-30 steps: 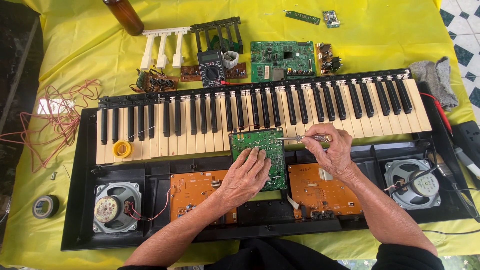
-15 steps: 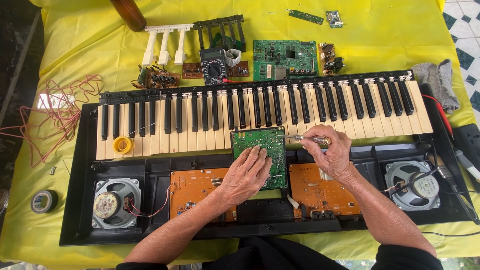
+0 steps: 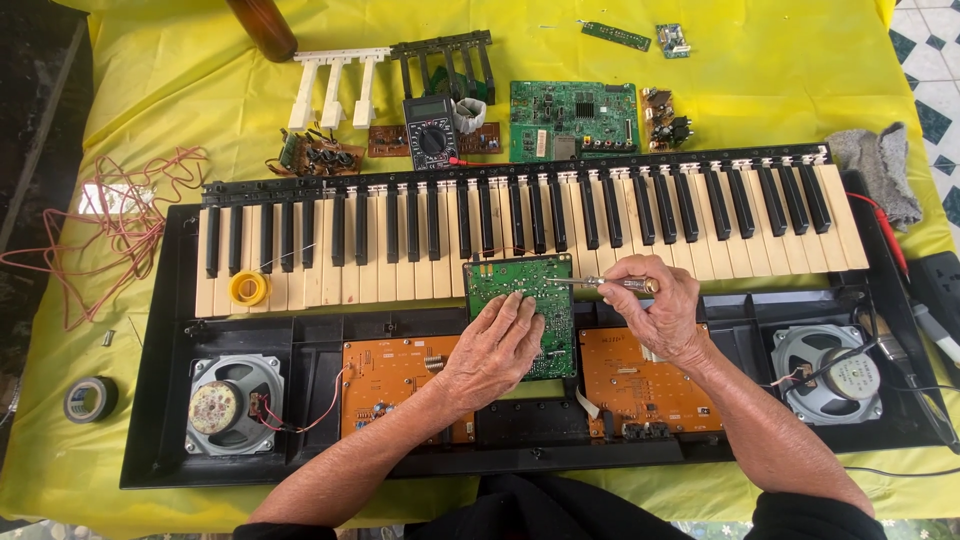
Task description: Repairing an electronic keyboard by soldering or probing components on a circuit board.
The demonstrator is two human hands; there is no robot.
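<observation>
left hand (image 3: 497, 345): flat on the green circuit board (image 3: 522, 312), pinning it down
right hand (image 3: 652, 308): pinching a small screwdriver (image 3: 602, 284), tip on the board's far right part
keyboard (image 3: 520, 225): opened up, keys just beyond the board
speakers: near left (image 3: 233, 403) and near right (image 3: 826, 373)

One opened keyboard (image 3: 520, 230) lies on the yellow cloth. Two round speakers are counted, left (image 3: 232, 402) and right (image 3: 828, 372). Two orange circuit boards (image 3: 395, 375) sit in the case. Green boards: one under the hands (image 3: 515, 280), one large above the keys (image 3: 572, 120). One multimeter (image 3: 432, 133). One black tape roll (image 3: 90, 398), one yellow roll (image 3: 248, 289). One grey rag (image 3: 880, 165).
</observation>
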